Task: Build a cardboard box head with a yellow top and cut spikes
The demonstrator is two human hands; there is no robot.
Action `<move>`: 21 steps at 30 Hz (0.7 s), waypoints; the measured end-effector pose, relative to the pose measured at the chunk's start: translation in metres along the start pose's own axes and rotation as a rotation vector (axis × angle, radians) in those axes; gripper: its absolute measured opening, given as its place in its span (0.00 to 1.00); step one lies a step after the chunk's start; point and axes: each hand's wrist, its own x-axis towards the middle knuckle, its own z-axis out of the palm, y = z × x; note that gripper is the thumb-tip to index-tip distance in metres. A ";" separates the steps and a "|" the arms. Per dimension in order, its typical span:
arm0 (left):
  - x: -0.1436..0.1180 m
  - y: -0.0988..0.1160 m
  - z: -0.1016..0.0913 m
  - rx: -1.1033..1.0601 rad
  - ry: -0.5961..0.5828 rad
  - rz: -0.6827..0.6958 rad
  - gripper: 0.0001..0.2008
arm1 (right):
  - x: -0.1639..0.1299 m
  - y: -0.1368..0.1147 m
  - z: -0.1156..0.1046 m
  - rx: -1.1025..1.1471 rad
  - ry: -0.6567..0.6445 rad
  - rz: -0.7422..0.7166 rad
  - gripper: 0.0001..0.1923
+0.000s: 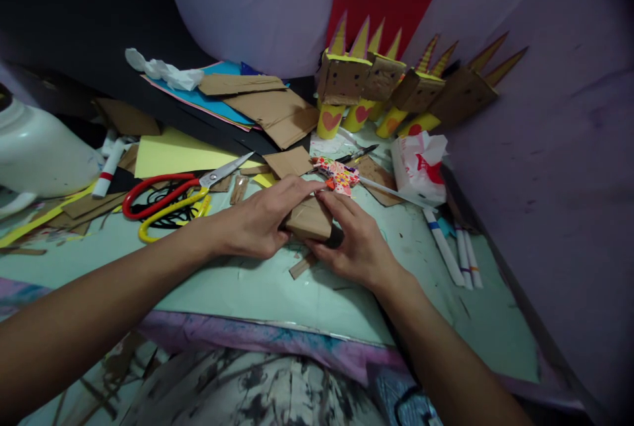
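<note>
The left hand (262, 218) and right hand (354, 238) grip a cardboard box (310, 216) between them, right of the scissors (158, 205). The box looks already shaped, its visible sides undecorated; cardboard figures (344, 82) beyond and right of the scissors, with spikes (360, 37) and hearts (330, 121), seem finished.

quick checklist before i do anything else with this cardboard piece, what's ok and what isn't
1. Both hands on the cardboard piece: ok, left hand and right hand hold it from either side.
2. Scissors pointing away from the hands: ok, blades aim toward the back of the table.
3. Space around the hands uncluttered: not ok, a cardboard strip lies close by on the near side.
4. Floral piece free of the fingertips: cannot tell, they overlap in view.
5. Underside of the cardboard piece: cannot tell, hidden.
</note>
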 end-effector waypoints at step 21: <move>-0.001 0.000 0.000 -0.030 -0.003 -0.020 0.40 | -0.001 0.002 0.001 0.013 -0.007 -0.014 0.34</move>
